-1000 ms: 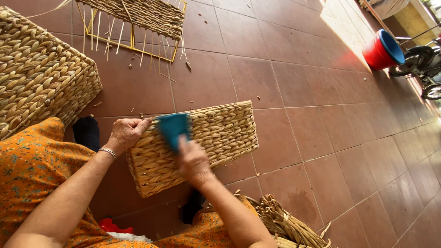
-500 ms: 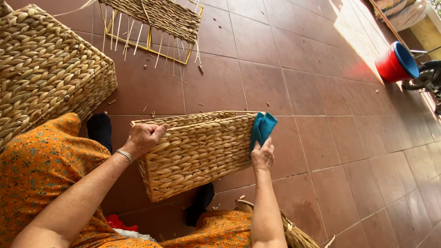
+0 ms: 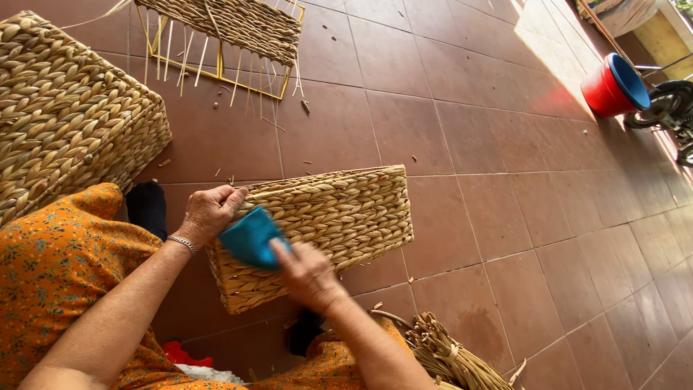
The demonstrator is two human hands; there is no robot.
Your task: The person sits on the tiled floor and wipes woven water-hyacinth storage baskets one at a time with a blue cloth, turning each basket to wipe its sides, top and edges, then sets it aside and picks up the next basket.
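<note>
A rectangular woven straw basket (image 3: 339,217) lies on its side on the brown tiled floor, in front of my knees. My left hand (image 3: 209,211) grips its upper left rim. My right hand (image 3: 307,271) presses a blue cloth (image 3: 249,237) against the basket's left part, close to my left hand. Orange flowered cloth covers my legs.
A larger woven basket (image 3: 68,108) stands at the left. A half-woven basket on a yellow wire frame (image 3: 227,32) sits at the top. A bundle of straw (image 3: 447,357) lies by my right knee. A red bucket with blue inside (image 3: 613,87) and a wheel (image 3: 668,105) are far right.
My right hand has drawn the blue cloth from the basket's right end back across to its left part. My left hand has kept its grip on the rim.
</note>
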